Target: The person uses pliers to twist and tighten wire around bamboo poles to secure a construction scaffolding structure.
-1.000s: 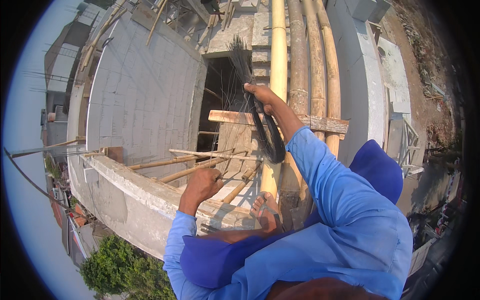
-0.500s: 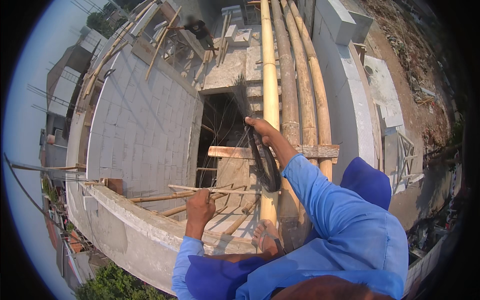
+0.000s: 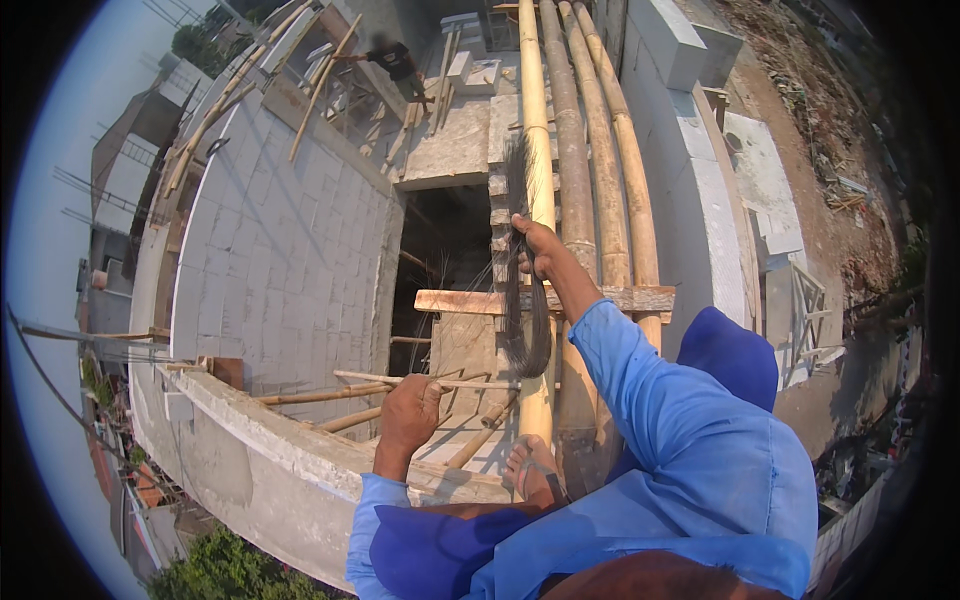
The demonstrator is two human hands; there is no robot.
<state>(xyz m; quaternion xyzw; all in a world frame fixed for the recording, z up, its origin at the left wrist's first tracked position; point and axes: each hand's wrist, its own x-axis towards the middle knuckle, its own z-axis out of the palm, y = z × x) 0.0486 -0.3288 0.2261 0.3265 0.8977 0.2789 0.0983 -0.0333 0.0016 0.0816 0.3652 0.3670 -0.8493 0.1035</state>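
My right hand [image 3: 541, 246] is closed around the middle of a bundle of thin black tie wire [image 3: 530, 340]. The bundle is doubled into a loop below, and its loose ends fan out above the fist, in front of a bamboo pole [image 3: 538, 160]. A few fine strands stray off to its left. Lower and to the left, my left hand [image 3: 410, 412] is a fist with fingers pressed together; what is in it, if anything, is too fine to make out. A sandaled foot [image 3: 535, 470] rests near the lower end of the bamboo.
Several bamboo poles [image 3: 600, 180] run away from me over a wooden crosspiece [image 3: 460, 302]. A dark floor opening [image 3: 440, 235] lies left of them. Pale block walls [image 3: 290, 240] stand either side, with a concrete ledge [image 3: 270, 440] at lower left. A person [image 3: 395, 65] stands far off.
My right hand has moved slightly up and right, and the wire bundle hangs straighter. The stray strands spread less toward the left. My left fist has shifted a little to the right.
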